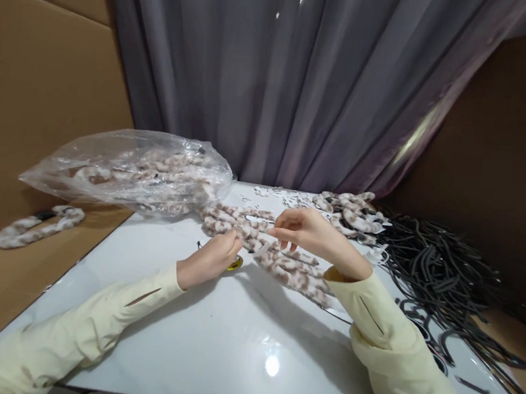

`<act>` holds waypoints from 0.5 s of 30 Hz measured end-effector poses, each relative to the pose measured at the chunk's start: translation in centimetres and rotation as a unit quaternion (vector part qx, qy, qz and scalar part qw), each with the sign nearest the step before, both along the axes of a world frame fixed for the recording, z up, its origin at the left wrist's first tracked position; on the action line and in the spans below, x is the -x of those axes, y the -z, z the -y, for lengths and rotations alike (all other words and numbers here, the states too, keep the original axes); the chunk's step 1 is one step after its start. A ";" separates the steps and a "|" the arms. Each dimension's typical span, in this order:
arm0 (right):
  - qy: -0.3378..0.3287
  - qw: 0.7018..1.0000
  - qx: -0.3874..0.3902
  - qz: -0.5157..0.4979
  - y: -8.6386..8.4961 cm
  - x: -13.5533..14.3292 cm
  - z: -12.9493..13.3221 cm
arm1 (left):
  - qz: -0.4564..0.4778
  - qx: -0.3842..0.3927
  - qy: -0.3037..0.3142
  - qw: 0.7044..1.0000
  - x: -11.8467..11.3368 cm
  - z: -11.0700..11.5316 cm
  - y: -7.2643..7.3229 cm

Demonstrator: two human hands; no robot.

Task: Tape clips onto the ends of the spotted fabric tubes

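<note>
1. Pinching fingertips together, the person's left hand (210,256) sits over a glossy white table (236,341); can't tell what's gripped. Small yellow round object (235,264) just beside.
2. Right hand (309,233): thumb and index nearly meeting, other fingers loosely bent; hold unclear.
3. Brown-and-white fluffy fabric strips (289,272) lie just past left fingertips, below right hand (nearer), long axes far-left to near-right.
4. Right: tangled, smooth black cords (432,262). Left: crinkled clear plastic bag (151,173). Behind: pleated grey curtain (241,60).
</note>
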State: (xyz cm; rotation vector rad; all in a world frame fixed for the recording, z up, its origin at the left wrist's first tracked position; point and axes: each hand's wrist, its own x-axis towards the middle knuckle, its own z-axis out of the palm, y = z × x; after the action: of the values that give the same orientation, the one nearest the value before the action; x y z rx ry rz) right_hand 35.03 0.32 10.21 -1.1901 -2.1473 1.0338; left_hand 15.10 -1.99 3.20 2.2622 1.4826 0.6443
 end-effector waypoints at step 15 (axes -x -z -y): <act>-0.057 0.920 0.385 -0.041 5.7 2.1 -1.9 | 0.101 -0.090 -0.079 0.988 0.9 -0.3 -1.4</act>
State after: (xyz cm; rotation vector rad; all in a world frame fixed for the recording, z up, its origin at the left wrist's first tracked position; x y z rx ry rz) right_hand 32.97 2.27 4.52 -1.3005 -1.7862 2.0565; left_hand 14.18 -1.71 4.63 2.1438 1.5670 1.0604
